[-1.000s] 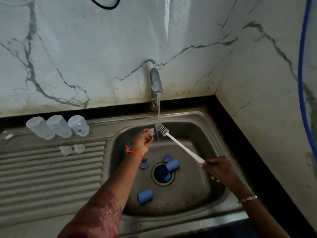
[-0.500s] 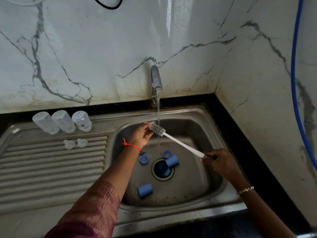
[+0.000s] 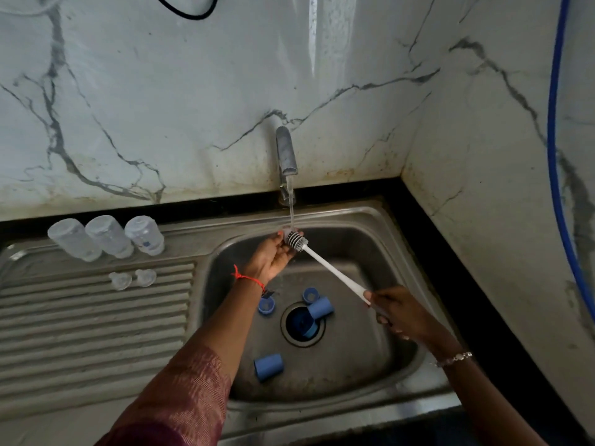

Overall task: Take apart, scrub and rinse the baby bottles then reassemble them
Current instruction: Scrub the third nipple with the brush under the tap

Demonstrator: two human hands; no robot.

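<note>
My left hand (image 3: 272,259) pinches a small clear teat (image 3: 282,235) under the running water. My right hand (image 3: 399,313) grips the handle of a white bottle brush (image 3: 328,268), whose bristled head touches the teat. Three clear bottle bodies (image 3: 108,237) lie side by side on the drainboard, with two clear teats (image 3: 132,279) in front of them. Blue caps and rings (image 3: 269,366) lie in the sink basin (image 3: 354,358), some around the drain (image 3: 302,323).
The tap (image 3: 286,156) runs a thin stream into the steel sink. The ribbed drainboard (image 3: 96,323) spreads to the left. Marble walls close the back and right; a blue hose (image 3: 555,162) hangs on the right wall.
The brush head has moved left onto the teat in my left hand, under the stream. Both hands stay above the basin while the view has shifted slightly.
</note>
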